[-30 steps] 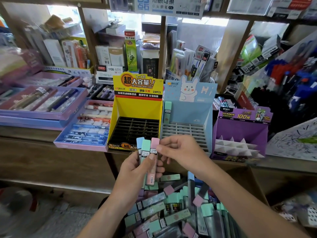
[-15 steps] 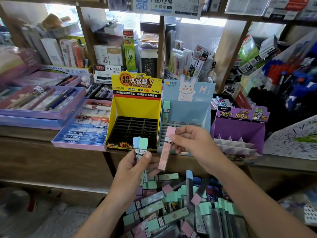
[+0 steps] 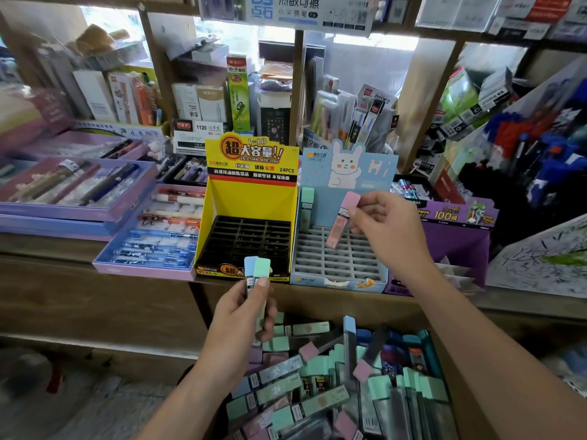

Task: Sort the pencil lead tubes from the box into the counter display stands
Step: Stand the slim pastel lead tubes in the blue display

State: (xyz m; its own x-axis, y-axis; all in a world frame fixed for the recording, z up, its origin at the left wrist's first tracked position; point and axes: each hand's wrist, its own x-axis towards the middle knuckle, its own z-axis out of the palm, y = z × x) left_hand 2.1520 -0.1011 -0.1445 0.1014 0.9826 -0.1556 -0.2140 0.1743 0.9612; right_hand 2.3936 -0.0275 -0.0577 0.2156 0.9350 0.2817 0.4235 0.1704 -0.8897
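My right hand (image 3: 386, 230) has its grip closed on a pink lead tube (image 3: 341, 222), tilted, its lower end just above the grey slots of the blue stand (image 3: 336, 258). My left hand (image 3: 238, 322) grips a blue tube (image 3: 250, 269) and a green tube (image 3: 262, 271) together, upright, above the box (image 3: 457, 392) of tubes.

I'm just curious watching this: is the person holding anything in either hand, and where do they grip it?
The right hand pinches a pink-capped tube near its upper end, just below the cap. The left hand clasps two tubes around their lower bodies.
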